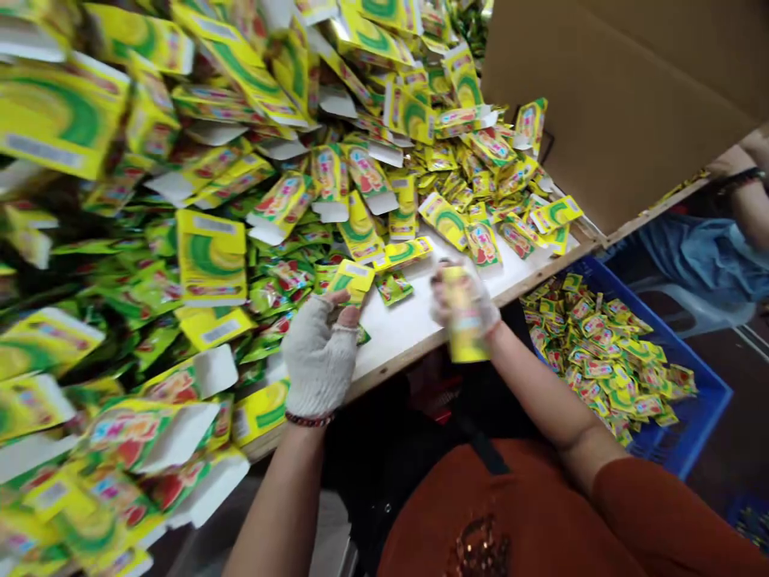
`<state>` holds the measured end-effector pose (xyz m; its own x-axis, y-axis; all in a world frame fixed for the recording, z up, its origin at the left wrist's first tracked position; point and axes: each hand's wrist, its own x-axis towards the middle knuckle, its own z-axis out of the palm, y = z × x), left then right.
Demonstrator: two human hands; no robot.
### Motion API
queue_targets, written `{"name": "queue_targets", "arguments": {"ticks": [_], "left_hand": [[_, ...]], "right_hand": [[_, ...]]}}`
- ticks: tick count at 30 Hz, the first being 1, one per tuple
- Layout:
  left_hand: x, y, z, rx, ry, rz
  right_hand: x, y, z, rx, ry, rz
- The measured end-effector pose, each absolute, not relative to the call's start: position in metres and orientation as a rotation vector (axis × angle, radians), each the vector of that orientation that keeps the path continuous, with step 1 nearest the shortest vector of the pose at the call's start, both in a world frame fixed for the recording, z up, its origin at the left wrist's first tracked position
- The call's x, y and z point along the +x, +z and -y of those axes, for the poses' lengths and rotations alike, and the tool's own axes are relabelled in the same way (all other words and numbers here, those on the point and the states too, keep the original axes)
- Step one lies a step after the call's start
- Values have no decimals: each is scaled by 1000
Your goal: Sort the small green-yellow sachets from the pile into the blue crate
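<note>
Yellow box (467, 343) is being clenched upright in right hand (465, 303), left hand (320, 357) pinching flat carton (353, 280) clear of pile (372, 176)

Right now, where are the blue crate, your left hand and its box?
blue crate (700, 425): head view, outer wall.
left hand (318, 357): head view, gloved back.
box (353, 280): head view, yellow face.

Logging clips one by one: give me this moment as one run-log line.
left hand: pinches flat yellow pack | right hand: grips yellow carton, blurred | table: sachet heap | blue crate: loose sachets
</note>
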<state>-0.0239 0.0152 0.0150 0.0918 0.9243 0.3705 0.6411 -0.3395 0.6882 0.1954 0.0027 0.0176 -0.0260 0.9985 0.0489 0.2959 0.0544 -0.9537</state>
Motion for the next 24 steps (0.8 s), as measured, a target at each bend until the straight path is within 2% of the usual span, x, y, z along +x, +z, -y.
{"name": "queue_targets", "arguments": {"ticks": [3, 5, 11, 16, 19, 24], "left_hand": [[-21, 20, -32, 2266, 1030, -1571], [-15, 21, -45, 2382, 936, -1568], [13, 21, -74, 2497, 673, -1571], [29, 19, -81, 2636, 410, -1495], [32, 15, -78, 2703, 326, -1542], [32, 10, -73, 2682, 320, -1561]], "right_hand": [[215, 20, -4, -1277, 1198, 1243], [219, 18, -16, -1266, 1200, 1235], [217, 9, -81, -1557, 297, 1810], [249, 24, -125, -1973, -68, 1739], [274, 32, -147, -2186, -123, 1671], [285, 34, -170, -2420, -10, 1621]]}}
